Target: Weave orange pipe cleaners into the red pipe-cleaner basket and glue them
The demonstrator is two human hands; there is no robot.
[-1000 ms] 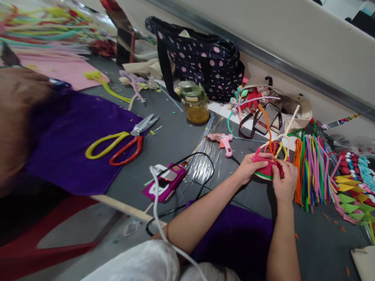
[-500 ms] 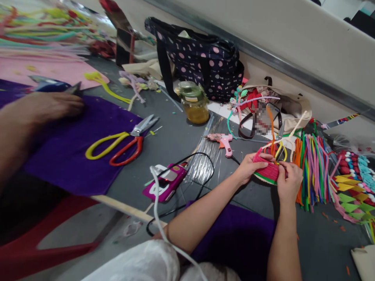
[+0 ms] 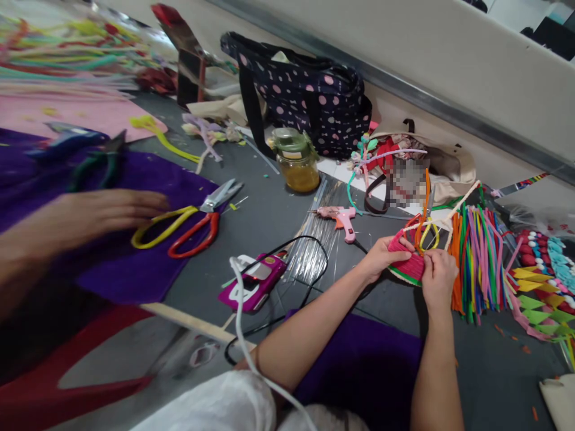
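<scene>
My left hand (image 3: 381, 258) is closed on a pink pipe-cleaner piece (image 3: 408, 267), its thumb lying over the packed pink rows. Green and white strands edge the lower side of that piece. At its right side, my right hand (image 3: 440, 272) pinches with thumb and fingers where an orange pipe cleaner (image 3: 418, 230) meets the pink rows; the exact grip is partly hidden. Behind my hands show the yellow handles of a pair of scissors (image 3: 432, 235) and a white pipe cleaner (image 3: 465, 199). Right of my right hand lies a bundle of coloured pipe cleaners (image 3: 480, 263).
A pink glue gun (image 3: 344, 219), clear glue sticks (image 3: 309, 257) and a purple car-shaped device (image 3: 254, 281) with cables lie left of my hands. A jar (image 3: 296, 164) stands before a dotted bag (image 3: 305, 90). Another person's hand (image 3: 108, 209) is near red-and-yellow scissors (image 3: 193, 227).
My right hand has shifted slightly left and turned, its fingers closer to the pink piece. The other person's hand has moved from the pliers toward the red-and-yellow scissors.
</scene>
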